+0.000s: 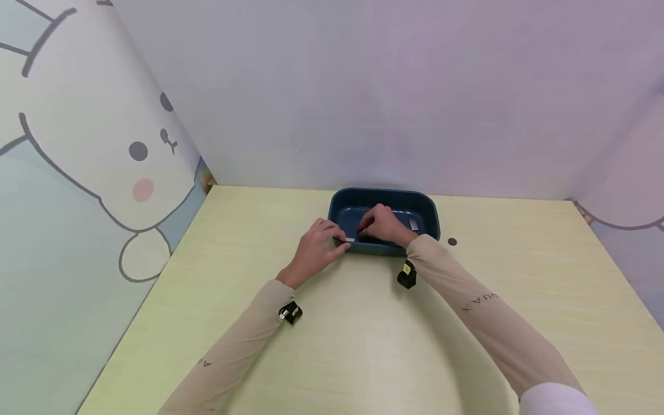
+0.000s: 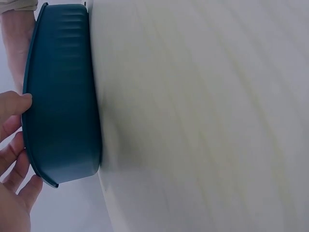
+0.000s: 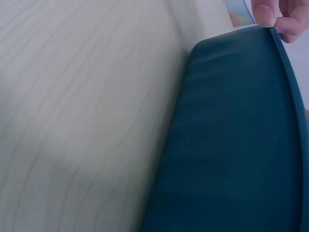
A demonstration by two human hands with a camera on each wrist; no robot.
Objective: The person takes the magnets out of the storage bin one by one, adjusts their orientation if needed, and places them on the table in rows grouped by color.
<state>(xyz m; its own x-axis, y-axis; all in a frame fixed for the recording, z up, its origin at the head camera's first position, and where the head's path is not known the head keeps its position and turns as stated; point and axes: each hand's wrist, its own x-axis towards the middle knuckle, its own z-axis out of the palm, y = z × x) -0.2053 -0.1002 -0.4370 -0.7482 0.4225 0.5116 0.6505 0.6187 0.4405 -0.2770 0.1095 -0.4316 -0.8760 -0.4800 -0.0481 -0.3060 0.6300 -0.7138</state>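
A dark blue rectangular container (image 1: 384,249) with rounded corners stands near the back edge of the table. My left hand (image 1: 317,249) grips its front left corner; in the left wrist view the thumb (image 2: 19,104) lies against the rim with the fingers around it. A small whitish piece (image 1: 350,239) shows by these fingertips. Inside the container is my right hand (image 1: 381,223), its fingers bent downward near the left part of the floor. Those fingertips are in shadow, and I cannot tell whether they hold anything. Another small pale piece (image 1: 413,223) lies inside at the right.
On the pale wood-grain table (image 1: 353,346), a small dark round disc (image 1: 452,241) lies just right of the container. Behind rises a plain whitish wall (image 1: 363,98). A cartoon-printed panel (image 1: 78,144) borders the left side. Black wrist cameras (image 1: 407,275) hang under both forearms.
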